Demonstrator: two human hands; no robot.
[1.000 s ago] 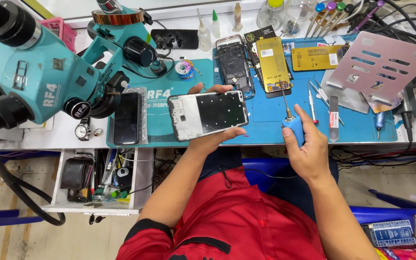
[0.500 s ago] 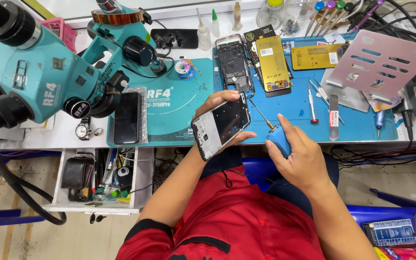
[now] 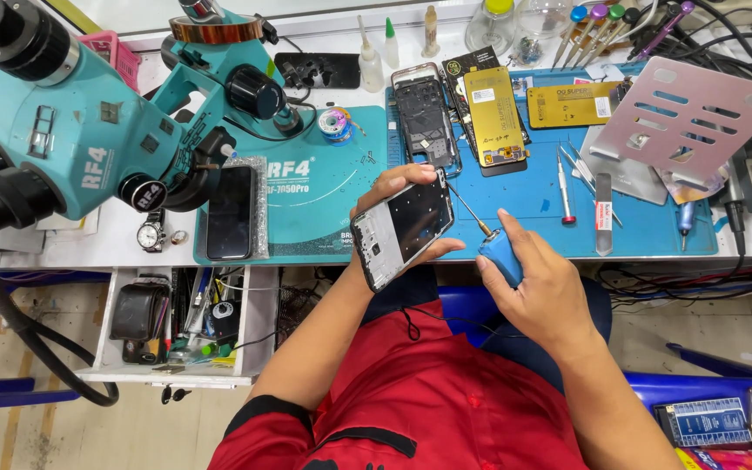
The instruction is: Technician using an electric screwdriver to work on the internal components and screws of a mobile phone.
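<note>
While held, phone frame (image 3: 402,231) slants up-right.

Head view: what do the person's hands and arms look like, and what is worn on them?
Both hands, left hand and right hand, are bare: no gloves, rings or watch visible. The forearms are uncovered. A red short-sleeved shirt with dark trim at the sleeve hem covers the upper arms.

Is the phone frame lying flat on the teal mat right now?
No, the left hand holds the phone frame lifted and tilted off the teal mat, beside the screwdriver in the right hand.
</note>
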